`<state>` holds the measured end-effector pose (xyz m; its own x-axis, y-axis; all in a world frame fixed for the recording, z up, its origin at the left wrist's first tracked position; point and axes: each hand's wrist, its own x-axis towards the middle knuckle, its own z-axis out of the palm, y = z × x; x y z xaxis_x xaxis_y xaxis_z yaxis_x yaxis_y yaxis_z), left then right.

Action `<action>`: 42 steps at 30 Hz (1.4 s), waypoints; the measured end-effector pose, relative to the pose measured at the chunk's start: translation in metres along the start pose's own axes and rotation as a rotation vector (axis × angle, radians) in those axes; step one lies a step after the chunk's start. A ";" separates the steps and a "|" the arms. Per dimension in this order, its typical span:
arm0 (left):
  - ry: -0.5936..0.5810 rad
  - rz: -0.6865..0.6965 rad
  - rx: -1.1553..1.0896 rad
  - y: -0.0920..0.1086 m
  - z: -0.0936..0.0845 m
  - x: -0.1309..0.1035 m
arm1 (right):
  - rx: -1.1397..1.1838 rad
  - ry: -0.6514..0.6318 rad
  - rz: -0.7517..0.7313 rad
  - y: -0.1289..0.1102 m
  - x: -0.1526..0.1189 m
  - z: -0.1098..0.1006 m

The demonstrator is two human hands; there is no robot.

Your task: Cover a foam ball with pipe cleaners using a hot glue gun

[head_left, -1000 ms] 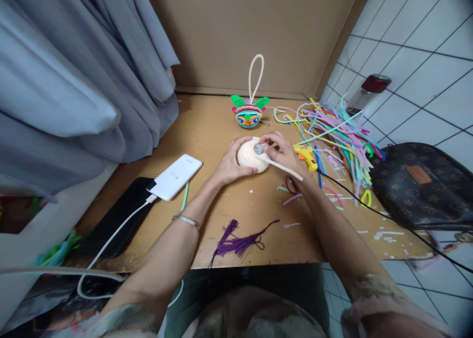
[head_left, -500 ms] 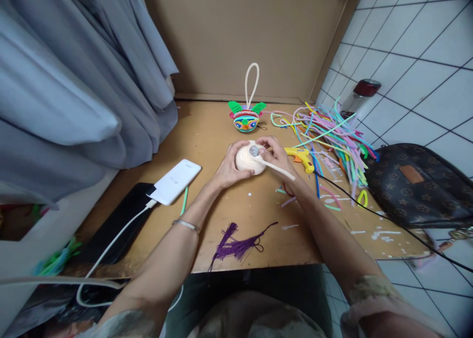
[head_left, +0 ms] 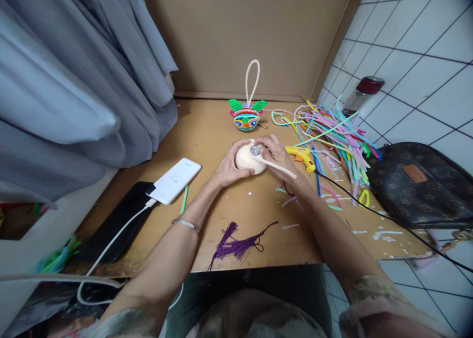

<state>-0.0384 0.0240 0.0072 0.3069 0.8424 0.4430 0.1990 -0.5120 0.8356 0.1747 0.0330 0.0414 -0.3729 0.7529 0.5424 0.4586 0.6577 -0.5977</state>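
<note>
Cream ball between both hands, strip end sticking out

Cream ball (head_left: 244,161) sits near the middle of the worktop (head_left: 221,205), between the hands. Round grey patch (head_left: 254,151) on its top; cream strip (head_left: 280,169) runs off the ball past the right hand, toward the wrist.

Risks, my judgement: strip could slip out of line or lift if the right fingers let go early or the wrist catches its free end. Ball could roll if the left grip slackens, smooth round shape. Glue gun (head_left: 305,160) lies close to the right hand; an outward elbow or forearm swing could knock it or drag its black cable (head_left: 345,191).

Pose: left hand (head_left: 227,170) cups the ball's left side, thumb on the near side, fingers curved round the far side. Right hand (head_left: 277,155) comes in from the right, fingers bent over the top by the grey patch. Cannot tell if its fingertips close on the strip. Both forearms reach forward and angle inward.

Further out: purple tassels (head_left: 236,247) nearer the body, decorated ornament (head_left: 246,119) beyond the ball, heap of fuzzy sticks (head_left: 332,136) to the right, white power bank (head_left: 175,181) to the left.
</note>
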 end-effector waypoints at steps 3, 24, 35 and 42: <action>-0.002 -0.002 -0.019 0.001 0.000 0.000 | -0.058 0.020 -0.019 -0.002 -0.002 0.003; 0.081 -0.017 0.006 -0.003 0.004 0.002 | 0.345 0.393 0.284 -0.005 -0.004 0.020; 0.064 -0.081 -0.167 -0.013 -0.001 0.005 | 0.883 0.164 0.332 -0.009 0.002 -0.002; 0.022 -0.053 -0.150 -0.014 0.000 0.003 | 0.891 0.187 0.331 -0.008 0.001 0.001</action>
<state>-0.0405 0.0342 -0.0028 0.2785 0.8720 0.4025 0.0729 -0.4370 0.8965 0.1701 0.0292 0.0463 -0.1656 0.9377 0.3055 -0.2908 0.2496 -0.9237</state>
